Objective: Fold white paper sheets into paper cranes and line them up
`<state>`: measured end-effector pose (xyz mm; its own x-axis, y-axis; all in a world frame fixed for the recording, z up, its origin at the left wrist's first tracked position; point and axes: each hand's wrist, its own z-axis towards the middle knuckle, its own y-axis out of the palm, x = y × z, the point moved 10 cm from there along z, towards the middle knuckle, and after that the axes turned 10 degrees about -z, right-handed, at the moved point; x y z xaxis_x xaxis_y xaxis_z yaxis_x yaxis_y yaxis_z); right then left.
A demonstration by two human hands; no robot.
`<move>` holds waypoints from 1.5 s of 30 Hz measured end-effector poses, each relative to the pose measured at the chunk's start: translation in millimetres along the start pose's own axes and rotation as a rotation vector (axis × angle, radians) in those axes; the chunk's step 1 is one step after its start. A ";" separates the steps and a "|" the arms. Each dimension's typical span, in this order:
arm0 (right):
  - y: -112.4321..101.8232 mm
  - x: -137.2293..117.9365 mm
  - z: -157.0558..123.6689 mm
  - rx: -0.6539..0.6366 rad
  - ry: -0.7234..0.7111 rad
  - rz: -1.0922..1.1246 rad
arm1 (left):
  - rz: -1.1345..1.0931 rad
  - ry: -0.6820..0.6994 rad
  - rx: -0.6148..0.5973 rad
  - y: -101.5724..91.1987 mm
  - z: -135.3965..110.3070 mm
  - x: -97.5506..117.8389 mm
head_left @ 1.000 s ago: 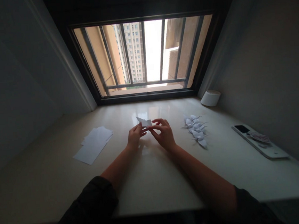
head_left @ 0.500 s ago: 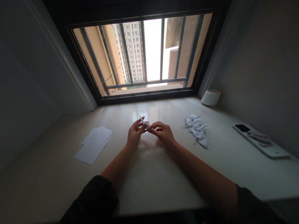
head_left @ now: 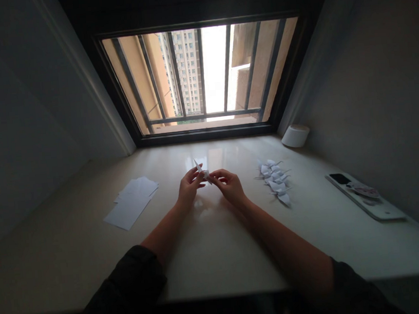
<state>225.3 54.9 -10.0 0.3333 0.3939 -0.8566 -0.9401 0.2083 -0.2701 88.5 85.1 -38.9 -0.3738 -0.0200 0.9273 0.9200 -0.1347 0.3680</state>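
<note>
A small piece of folded white paper [head_left: 198,166] is held up between both hands above the pale ledge, one thin point sticking up toward the window. My left hand [head_left: 189,184] pinches it from the left with thumb and fingers. From the right, my right hand [head_left: 228,184] grips its other side between thumb and forefinger. My fingers hide part of the folds. Several folded paper cranes [head_left: 276,180] lie in a cluster to the right of my hands. On the left rests a loose stack of white paper sheets [head_left: 133,203].
A phone [head_left: 365,197] with a round attachment on its back lies at the right by the wall. A white cylindrical object [head_left: 295,136] stands in the far right corner. The dark-framed window [head_left: 207,135] borders the ledge [head_left: 219,263] at the back.
My right fingers have shifted slightly on the folded paper, and its lower right part now shows at a different angle. The cranes, sheets and phone stay where they were.
</note>
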 end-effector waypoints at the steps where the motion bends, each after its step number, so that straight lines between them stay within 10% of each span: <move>1: 0.6 -1.3 -0.6 -0.003 -0.015 -0.011 | -0.002 0.000 0.005 -0.9 0.2 -0.6; 45: 0.4 -52.3 -20.0 0.097 -0.503 -0.619 | -0.183 -0.100 0.021 -4.8 -1.9 -10.9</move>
<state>206.0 16.4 26.0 0.8065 0.5328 -0.2564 -0.5709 0.5889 -0.5721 87.8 84.1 -50.8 -0.5223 0.1015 0.8467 0.8405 -0.1063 0.5312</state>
